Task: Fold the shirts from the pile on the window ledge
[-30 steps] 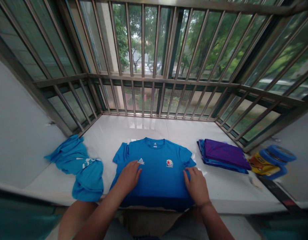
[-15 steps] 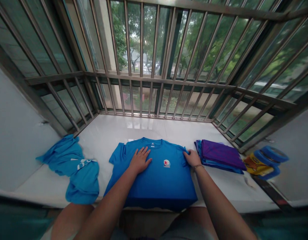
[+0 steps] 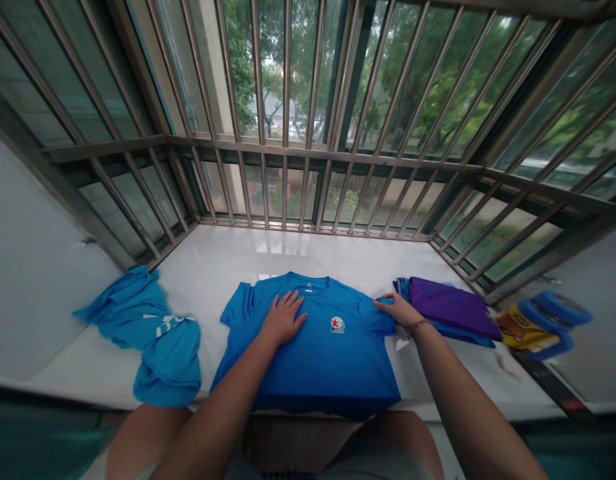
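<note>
A blue T-shirt (image 3: 333, 363) lies spread face up on the white sill, its collar toward the window and its lower part hanging over the front edge. A white and red badge shows on its chest. My left hand (image 3: 284, 319) rests flat on the shirt below the collar, fingers spread. At the shirt's right sleeve, my right hand (image 3: 401, 311) pinches the cloth between thumb and fingers. That sleeve is spread out to the side.
A crumpled lighter blue garment (image 3: 165, 347) lies at the left. On the right sit a stack of folded purple and blue clothes (image 3: 451, 307) and a blue-lidded container with a yellow label (image 3: 528, 327). Metal bars (image 3: 288, 153) line the window behind the white sill (image 3: 228, 253).
My right hand has moved to the right with the sleeve, which was bunched and is now pulled out flat. My left hand stays on the shirt. The view has shifted slightly.
</note>
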`<action>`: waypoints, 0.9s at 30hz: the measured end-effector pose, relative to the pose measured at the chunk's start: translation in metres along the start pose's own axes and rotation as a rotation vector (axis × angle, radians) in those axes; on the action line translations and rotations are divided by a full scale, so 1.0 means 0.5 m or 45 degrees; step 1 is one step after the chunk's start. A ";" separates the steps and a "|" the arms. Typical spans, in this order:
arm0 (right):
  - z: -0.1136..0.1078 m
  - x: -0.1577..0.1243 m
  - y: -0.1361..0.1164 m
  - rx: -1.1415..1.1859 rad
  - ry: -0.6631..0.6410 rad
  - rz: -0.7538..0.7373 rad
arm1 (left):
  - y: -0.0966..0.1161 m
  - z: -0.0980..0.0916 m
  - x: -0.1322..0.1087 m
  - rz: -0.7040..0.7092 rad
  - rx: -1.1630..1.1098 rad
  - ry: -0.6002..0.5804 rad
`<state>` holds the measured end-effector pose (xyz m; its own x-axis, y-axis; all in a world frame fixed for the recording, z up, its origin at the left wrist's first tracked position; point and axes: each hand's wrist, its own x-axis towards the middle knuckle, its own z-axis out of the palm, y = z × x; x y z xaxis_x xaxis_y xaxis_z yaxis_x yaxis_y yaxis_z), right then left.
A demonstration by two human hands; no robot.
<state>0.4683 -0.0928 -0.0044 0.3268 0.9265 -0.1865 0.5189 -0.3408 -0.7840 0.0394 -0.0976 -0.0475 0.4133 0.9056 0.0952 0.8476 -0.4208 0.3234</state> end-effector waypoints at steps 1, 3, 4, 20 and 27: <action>-0.009 -0.004 0.001 -0.025 -0.025 0.033 | 0.001 -0.002 0.000 -0.004 0.004 -0.004; -0.023 -0.014 0.005 -0.069 -0.065 0.096 | 0.004 -0.004 0.002 -0.009 0.010 -0.016; -0.027 -0.021 0.007 -0.089 -0.078 0.115 | 0.004 -0.005 0.002 -0.011 0.010 -0.021; 0.011 -0.015 -0.048 -0.283 0.245 -0.099 | 0.133 -0.012 0.137 -0.047 -0.007 0.106; 0.019 -0.030 -0.033 -0.320 0.242 0.000 | 0.217 0.070 0.223 0.274 -0.114 -0.053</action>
<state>0.4473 -0.0998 0.0059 0.4564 0.8882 -0.0538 0.6899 -0.3914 -0.6089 0.1893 -0.0441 -0.0348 0.5960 0.7919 0.1327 0.7063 -0.5957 0.3826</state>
